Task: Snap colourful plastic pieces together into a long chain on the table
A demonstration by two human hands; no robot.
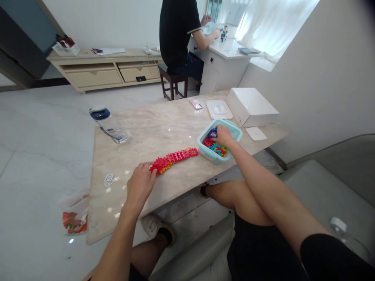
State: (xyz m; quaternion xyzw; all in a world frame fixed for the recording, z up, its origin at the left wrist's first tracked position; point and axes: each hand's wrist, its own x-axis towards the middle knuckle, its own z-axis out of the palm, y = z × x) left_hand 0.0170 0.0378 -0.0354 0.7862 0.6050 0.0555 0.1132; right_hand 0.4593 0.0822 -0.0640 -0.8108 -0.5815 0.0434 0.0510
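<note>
A long strip of linked red and orange plastic pieces (178, 156) lies on the marble-patterned table (140, 128). My left hand (142, 180) holds its left end between thumb and fingers. The strip's other end reaches the light-blue plastic tub (215, 157), which contains red, blue, green and yellow pieces (218, 149). Inside the tub, my right hand (223, 136) has its fingers closed at a dark blue-purple item (213, 133) with a white marking. Part of that item is hidden by the fingers.
Behind the tub are a clear lid (219, 109), a phone (196, 104) and a white box (252, 106). A water bottle (109, 125) stands at the back left, and white tags (108, 180) lie near the left edge. A person (178, 35) sits at a far desk.
</note>
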